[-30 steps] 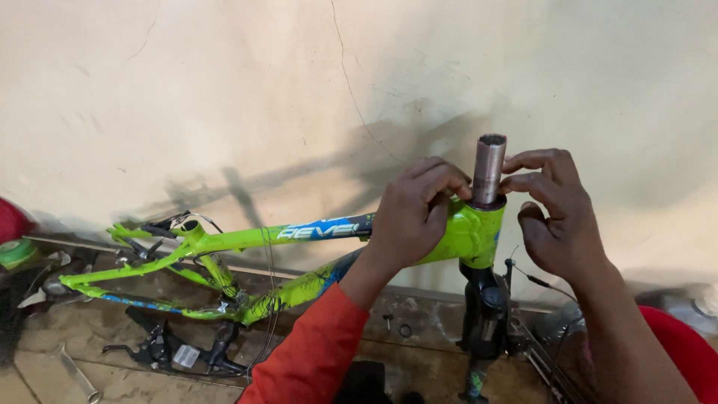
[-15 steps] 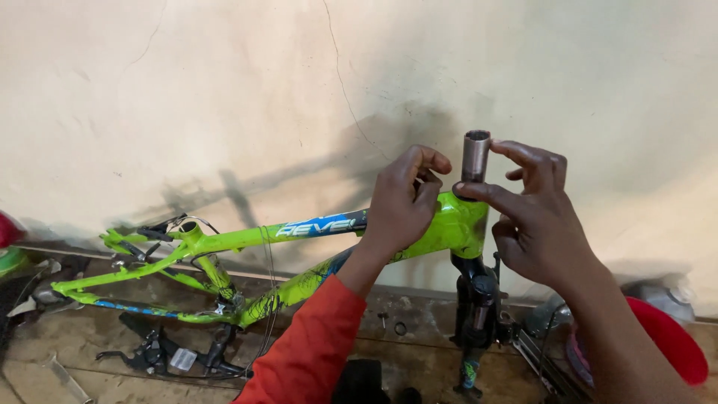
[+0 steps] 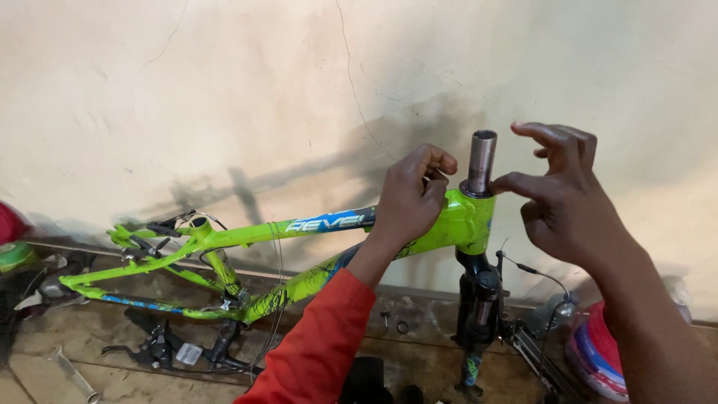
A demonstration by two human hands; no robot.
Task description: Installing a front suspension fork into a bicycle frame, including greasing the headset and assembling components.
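Note:
A lime-green bicycle frame (image 3: pixel 247 236) stands in front of a pale wall, its head tube (image 3: pixel 471 221) near the middle of the view. A grey metal steerer tube (image 3: pixel 481 162) sticks up out of the head tube, with a dark ring at its base. My left hand (image 3: pixel 407 198), in a red sleeve, grips the frame just behind the head tube. My right hand (image 3: pixel 557 198) has its fingers spread, thumb and forefinger touching the ring at the foot of the steerer. A black suspension fork (image 3: pixel 479 314) hangs below.
Black brake levers and cables (image 3: pixel 176 348) lie on the ledge under the frame. A wrench (image 3: pixel 71 370) lies at the lower left. A red and white container (image 3: pixel 598 355) sits at the lower right, and red and green objects (image 3: pixel 11 239) at the far left.
The view has drifted slightly. My right hand has slid down from the top of the steerer tube to the ring at its base. My left hand stays on the frame.

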